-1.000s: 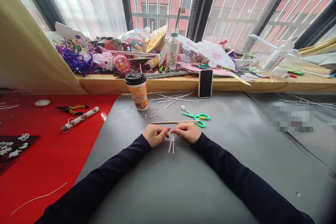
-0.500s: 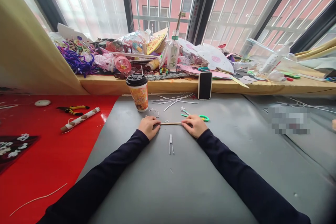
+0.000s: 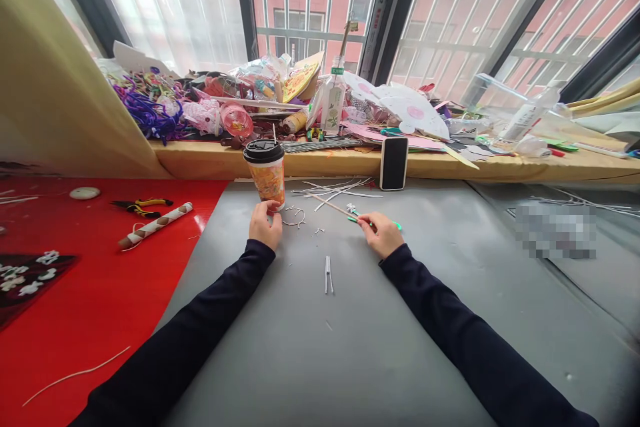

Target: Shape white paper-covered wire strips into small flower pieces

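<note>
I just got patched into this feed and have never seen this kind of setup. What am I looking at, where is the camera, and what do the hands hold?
There is no machine here: a person in dark sleeves works with bare hands. The single camera sits on their head, looking forward and down, so the arms reach in from the bottom edge.

The left hand rests at the foot of a paper cup with a black lid. The right hand pinches a thin wooden stick that points up and left; green scissors lie partly hidden under that hand.

On the grey mat between the hands lie a few short white strips. A phone leans against the cluttered windowsill. Pliers lie on the red sheet to the left.
</note>
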Tool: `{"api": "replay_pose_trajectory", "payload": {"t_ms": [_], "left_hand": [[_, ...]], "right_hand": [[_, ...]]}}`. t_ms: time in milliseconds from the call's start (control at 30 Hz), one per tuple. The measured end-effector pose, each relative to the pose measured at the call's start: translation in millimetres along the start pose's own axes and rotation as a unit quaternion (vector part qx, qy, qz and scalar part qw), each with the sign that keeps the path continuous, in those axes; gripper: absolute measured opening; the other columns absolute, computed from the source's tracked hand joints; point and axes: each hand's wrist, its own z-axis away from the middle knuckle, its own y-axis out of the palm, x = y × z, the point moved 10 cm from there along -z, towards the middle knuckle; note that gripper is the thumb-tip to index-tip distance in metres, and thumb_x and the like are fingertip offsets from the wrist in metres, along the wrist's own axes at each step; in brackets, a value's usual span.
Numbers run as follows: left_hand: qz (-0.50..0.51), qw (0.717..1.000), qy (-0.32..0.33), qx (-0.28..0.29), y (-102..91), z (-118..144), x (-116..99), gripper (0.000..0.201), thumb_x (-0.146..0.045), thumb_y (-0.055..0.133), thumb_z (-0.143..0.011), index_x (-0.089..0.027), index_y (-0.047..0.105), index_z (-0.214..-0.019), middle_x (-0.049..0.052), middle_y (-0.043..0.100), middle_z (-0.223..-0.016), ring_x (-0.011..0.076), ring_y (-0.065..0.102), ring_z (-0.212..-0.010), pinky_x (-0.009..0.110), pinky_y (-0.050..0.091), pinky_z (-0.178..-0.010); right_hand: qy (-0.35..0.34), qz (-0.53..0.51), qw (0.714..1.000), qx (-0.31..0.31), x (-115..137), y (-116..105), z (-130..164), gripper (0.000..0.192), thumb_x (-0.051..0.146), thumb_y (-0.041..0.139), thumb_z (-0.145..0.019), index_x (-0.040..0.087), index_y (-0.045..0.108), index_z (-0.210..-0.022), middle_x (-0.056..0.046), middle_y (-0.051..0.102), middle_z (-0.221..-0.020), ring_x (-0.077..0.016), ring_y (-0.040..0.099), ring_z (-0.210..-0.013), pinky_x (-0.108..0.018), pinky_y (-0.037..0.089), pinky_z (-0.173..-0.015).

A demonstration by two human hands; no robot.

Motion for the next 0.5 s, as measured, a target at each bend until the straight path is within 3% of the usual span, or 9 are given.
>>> {"api": "replay_pose_trajectory", "payload": {"t_ms": [133, 233, 367, 433, 500], "left_hand": [[-0.045, 0.987, 0.079, 0.132, 35.9, -1, -2, 0.02, -0.022, 0.047, -0.071, -0.017, 0.06, -0.086, 0.006, 0.057, -0.087, 0.018, 0.051, -0.082, 0.031, 0.04, -0.076], [-0.102, 0.97, 0.116, 0.188, 51.7, 4, -6, 0.014, -0.023, 0.049, -0.071, -0.018, 0.062, -0.074, 0.006, 0.057, -0.082, 0.0204, 0.049, -0.085, 0.034, 0.037, -0.079], [-0.124, 0.974, 0.076, 0.173, 46.2, 5, -6, 0.013, -0.022, 0.044, -0.074, -0.016, 0.056, -0.073, 0.008, 0.056, -0.081, 0.022, 0.048, -0.085, 0.036, 0.035, -0.076], [-0.055, 0.987, 0.037, 0.143, 37.0, 4, -6, 0.012, -0.022, 0.04, -0.077, -0.016, 0.05, -0.077, 0.007, 0.056, -0.078, 0.0195, 0.05, -0.079, 0.035, 0.036, -0.074], [0.087, 0.99, -0.024, 0.111, 28.9, 3, -2, 0.01, -0.023, 0.036, -0.079, -0.017, 0.044, -0.079, 0.003, 0.055, -0.07, 0.0154, 0.051, -0.069, 0.032, 0.038, -0.07]], "right_hand": [[0.04, 0.078, 0.996, -0.035, -23, -4, -3, 0.024, 0.02, 0.041, -0.077, 0.017, 0.061, -0.09, -0.008, 0.056, -0.08, -0.02, 0.046, -0.076, -0.031, 0.037, -0.07], [0.034, 0.128, 0.991, -0.033, -20, 0, -2, 0.027, 0.018, 0.044, -0.073, 0.018, 0.062, -0.094, -0.009, 0.054, -0.085, -0.0219, 0.044, -0.081, -0.033, 0.035, -0.072], [-0.01, 0.15, 0.988, -0.012, 2, 4, 2, 0.028, 0.017, 0.044, -0.073, 0.02, 0.061, -0.096, -0.008, 0.055, -0.09, -0.0225, 0.042, -0.087, -0.033, 0.032, -0.075], [-0.032, 0.157, 0.987, 0.018, 9, 8, 3, 0.027, 0.018, 0.043, -0.075, 0.02, 0.061, -0.094, -0.008, 0.057, -0.09, -0.0222, 0.043, -0.089, -0.034, 0.031, -0.077], [-0.029, 0.164, 0.985, 0.043, 5, 8, 2, 0.026, 0.019, 0.041, -0.076, 0.02, 0.061, -0.092, -0.007, 0.058, -0.088, -0.0215, 0.045, -0.089, -0.034, 0.031, -0.078]]}}
